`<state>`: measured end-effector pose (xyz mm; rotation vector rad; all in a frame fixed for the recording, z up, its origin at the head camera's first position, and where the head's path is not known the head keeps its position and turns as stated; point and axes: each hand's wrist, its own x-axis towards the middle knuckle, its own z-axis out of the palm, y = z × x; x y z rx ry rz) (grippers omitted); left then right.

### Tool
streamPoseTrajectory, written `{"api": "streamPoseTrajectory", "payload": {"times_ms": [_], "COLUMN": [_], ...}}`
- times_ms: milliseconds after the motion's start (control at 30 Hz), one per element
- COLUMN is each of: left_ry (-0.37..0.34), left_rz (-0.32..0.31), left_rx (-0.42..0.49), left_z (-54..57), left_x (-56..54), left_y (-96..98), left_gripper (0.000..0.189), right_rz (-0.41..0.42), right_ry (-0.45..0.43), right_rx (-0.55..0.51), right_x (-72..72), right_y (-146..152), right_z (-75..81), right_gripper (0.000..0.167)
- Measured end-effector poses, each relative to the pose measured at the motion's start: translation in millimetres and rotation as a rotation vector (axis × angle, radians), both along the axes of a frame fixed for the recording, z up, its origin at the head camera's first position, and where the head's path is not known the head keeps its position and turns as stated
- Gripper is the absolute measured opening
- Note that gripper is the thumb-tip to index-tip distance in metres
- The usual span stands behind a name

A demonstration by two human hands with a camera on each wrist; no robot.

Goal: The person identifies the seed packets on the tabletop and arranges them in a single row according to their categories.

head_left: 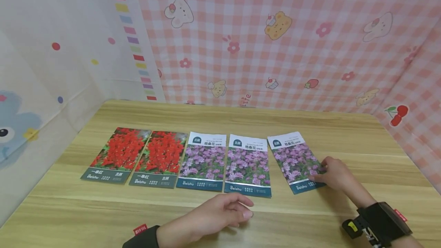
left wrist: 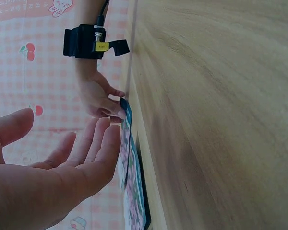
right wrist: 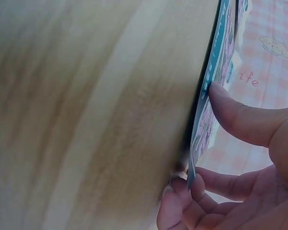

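Observation:
My right hand [head_left: 335, 175] holds the rightmost purple-flower seed packet [head_left: 293, 158] by its lower right corner. In the right wrist view the thumb [right wrist: 225, 103] lies on the packet's printed face, while the other fingers are at its edge, partly underneath. This packet is tilted relative to the row. My left hand [head_left: 222, 213] hovers low over the table with loosely bent fingers and nothing in it. Just beyond its fingertips lies another purple-flower seed packet [head_left: 248, 167], with a matching seed packet [head_left: 205, 163] to its left.
Two red-flower seed packets, a left one [head_left: 118, 152] and a right one [head_left: 162, 156], continue the row leftward. All lie face up on a wooden table [head_left: 293, 221]. A pink checked cloth [head_left: 241, 22] hangs behind, with a white curtain [head_left: 51, 68] at the left.

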<state>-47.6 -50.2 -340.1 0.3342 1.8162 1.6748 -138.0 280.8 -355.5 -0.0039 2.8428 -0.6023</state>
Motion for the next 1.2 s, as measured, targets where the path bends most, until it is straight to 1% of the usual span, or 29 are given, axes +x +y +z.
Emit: {"api": "streamPoseTrajectory", "payload": {"times_ms": [233,500,600,833,967,1200], "left_ry": [-0.021,-0.038,-0.039,-0.034,-0.035,-0.028], "left_rz": [0.009,0.008,0.012,0.018,0.015,0.016], "left_rx": [0.003,0.0,0.002,0.009,0.004,0.006], "left_z": [-1.3,-3.7,-4.4,-5.0,-5.1,-5.6], "left_x": [-0.1,0.1,-0.1,-0.2,-0.5,-0.7], "left_y": [-0.7,-0.9,-1.3,-1.4,-1.3,-0.9], "left_gripper": [0.026,0.026,0.026,0.025,0.025,0.025], "right_rz": [-0.056,-0.096,-0.109,-0.122,-0.133,-0.159], "right_ry": [-0.04,-0.05,-0.046,-0.049,-0.035,0.014], "right_rx": [-0.032,-0.082,-0.104,-0.183,-0.237,-0.338], "right_x": [-0.3,0.6,0.7,2.8,4.7,9.3], "right_y": [5.9,9.6,11.1,18.1,21.0,22.6], "right_z": [-1.1,-2.6,-3.1,-4.4,-5.5,-8.3], "right_gripper": [0.051,0.045,0.038,0.011,0.01,0.008]}}
